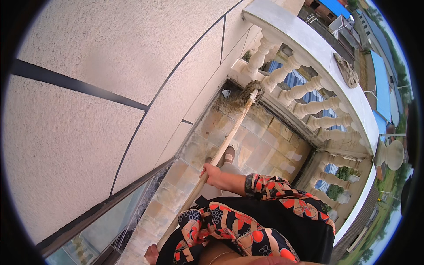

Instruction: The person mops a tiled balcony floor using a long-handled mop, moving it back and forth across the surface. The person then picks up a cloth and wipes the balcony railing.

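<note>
My right hand (212, 174) is closed around the middle of a wooden mop handle (228, 139). Lower in the view, my left hand (152, 254) grips the handle near its rear end, partly cut off by my sleeve and clothing. The handle slants up and to the right, away from my body. At its far end, the grey-brown string mop head (247, 92) rests on the tiled floor (248, 139), close to the foot of the balustrade. Wet-looking dirt and a small whitish scrap (226, 93) lie beside it in the corner.
A textured wall (99, 82) bounds the left, with a glass window or door (99, 235) below it. A stone balustrade (298, 79) curves along the right. A crumpled rag (346, 71) lies on its rail. My shoe (229, 153) stands under the handle.
</note>
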Available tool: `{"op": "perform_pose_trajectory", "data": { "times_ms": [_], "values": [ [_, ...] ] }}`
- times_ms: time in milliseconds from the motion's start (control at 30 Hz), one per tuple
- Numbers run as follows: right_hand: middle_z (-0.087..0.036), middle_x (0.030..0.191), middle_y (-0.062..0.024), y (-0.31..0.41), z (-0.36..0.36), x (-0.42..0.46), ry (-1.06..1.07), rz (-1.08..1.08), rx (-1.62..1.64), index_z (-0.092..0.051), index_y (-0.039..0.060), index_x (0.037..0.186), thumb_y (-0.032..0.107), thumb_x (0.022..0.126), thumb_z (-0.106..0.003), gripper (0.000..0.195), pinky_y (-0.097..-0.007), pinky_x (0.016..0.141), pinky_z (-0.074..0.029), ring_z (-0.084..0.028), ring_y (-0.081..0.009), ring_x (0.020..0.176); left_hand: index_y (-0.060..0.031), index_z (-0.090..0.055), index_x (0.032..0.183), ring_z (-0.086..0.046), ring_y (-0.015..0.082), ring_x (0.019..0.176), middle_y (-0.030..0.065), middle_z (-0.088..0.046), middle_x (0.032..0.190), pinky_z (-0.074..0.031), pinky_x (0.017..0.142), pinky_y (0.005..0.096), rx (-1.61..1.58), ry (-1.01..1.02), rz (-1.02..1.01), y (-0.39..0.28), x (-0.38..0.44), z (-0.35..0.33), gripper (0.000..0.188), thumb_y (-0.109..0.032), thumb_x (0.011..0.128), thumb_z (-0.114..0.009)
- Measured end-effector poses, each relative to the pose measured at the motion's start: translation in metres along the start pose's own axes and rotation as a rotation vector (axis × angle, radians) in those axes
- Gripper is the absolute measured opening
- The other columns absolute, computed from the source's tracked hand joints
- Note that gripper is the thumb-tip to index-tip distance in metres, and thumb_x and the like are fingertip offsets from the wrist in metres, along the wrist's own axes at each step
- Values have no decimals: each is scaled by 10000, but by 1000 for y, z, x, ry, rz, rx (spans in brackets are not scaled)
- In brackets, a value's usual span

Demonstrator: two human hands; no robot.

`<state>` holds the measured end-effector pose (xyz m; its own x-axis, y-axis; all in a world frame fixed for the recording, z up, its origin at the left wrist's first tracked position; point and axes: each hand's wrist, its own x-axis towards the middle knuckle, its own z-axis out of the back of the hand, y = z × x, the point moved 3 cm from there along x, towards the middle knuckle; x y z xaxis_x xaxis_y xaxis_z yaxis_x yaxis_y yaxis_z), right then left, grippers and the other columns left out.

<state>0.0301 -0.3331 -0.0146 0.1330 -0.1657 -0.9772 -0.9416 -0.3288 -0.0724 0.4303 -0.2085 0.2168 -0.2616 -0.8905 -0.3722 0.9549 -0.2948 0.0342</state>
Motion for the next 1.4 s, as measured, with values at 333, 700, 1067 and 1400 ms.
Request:
{"op": "perform_pose_trajectory", "data": {
  "times_ms": [333,700,1067,1400],
  "values": [
    [-434,602,-104,69,4,-15,78,51,-1,-415,56,665,70,727,-509,113,-411,536,-444,-454,-245,538,-98,-516,780,-535,277,522,81,-504,625,-417,433,383,-42,-87,-84,-23,30,-25,183,-237,688,-591],
    [-437,587,-86,145,-1,-19,96,106,12,-428,75,644,107,761,-500,140,-396,559,-442,-443,-232,544,-78,-503,769,-501,285,500,97,-470,607,-393,427,392,-98,-232,-170,-95,93,2,198,-69,602,-610],
    [-429,596,-65,158,-4,-21,83,130,16,-411,95,639,110,768,-505,160,-382,560,-429,-436,-212,546,-69,-494,775,-508,299,529,106,-473,621,-407,444,391,-71,-78,-105,-89,104,-16,241,-7,586,-631],
    [-419,625,-73,56,-18,-45,154,0,58,-403,78,661,77,739,-503,127,-391,622,-429,-436,-228,582,-89,-487,752,-522,317,550,101,-503,648,-431,476,415,-127,-136,-153,-1,56,12,267,-17,553,-651]
  ]
}}
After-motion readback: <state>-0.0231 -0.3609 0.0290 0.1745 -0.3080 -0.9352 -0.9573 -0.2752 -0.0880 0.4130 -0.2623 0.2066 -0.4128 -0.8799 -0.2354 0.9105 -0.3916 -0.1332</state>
